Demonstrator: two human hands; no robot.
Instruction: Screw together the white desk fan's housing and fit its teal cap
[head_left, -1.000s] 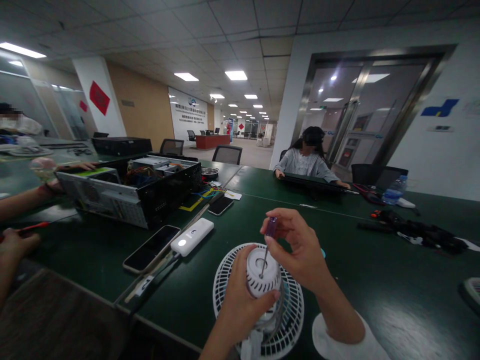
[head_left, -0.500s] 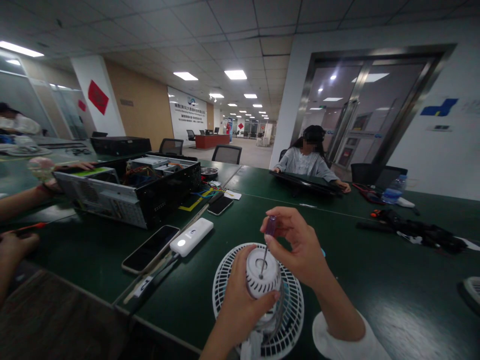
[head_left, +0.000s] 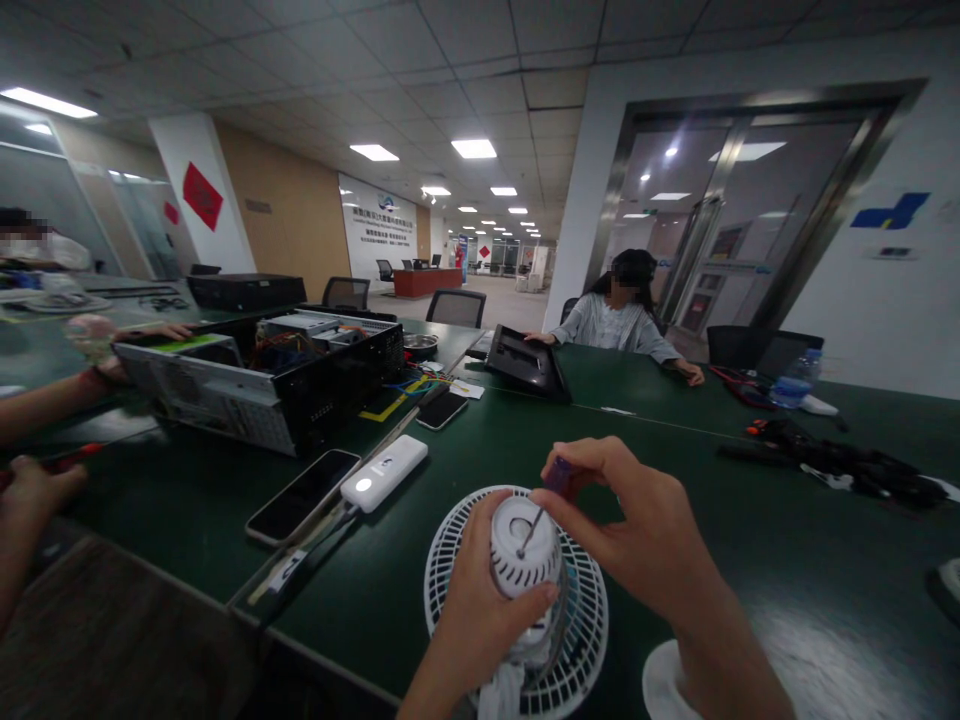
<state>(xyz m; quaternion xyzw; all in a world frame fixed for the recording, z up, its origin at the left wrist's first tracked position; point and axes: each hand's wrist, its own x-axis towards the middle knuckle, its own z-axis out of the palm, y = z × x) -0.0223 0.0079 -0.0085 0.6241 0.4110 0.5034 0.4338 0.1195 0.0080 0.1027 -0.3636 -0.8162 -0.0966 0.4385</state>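
A white electric fan (head_left: 442, 560) lies face down on the green table, its round grille against the tabletop. My left hand (head_left: 480, 600) is wrapped round the white motor housing that stands up at its centre. In my right hand (head_left: 630, 510) is a screwdriver (head_left: 557, 474) with a purple handle, pinched between thumb and fingers. Its thin shaft leans to the right, and the tip touches the top of the housing near a small round spot. The screw itself is too small to make out.
Left of the fan lie a white power bank (head_left: 385, 473) and a phone (head_left: 302, 496); another phone (head_left: 442, 409) is farther back. An opened computer case (head_left: 262, 385) has a co-worker's hands beside it. Across the table a person holds a black panel (head_left: 527, 362). A bottle (head_left: 796, 380) stands at right.
My right hand has shifted right and lower, tilting the screwdriver further over while its tip stays on the housing. The person across has swung the black panel to the left and up on edge.
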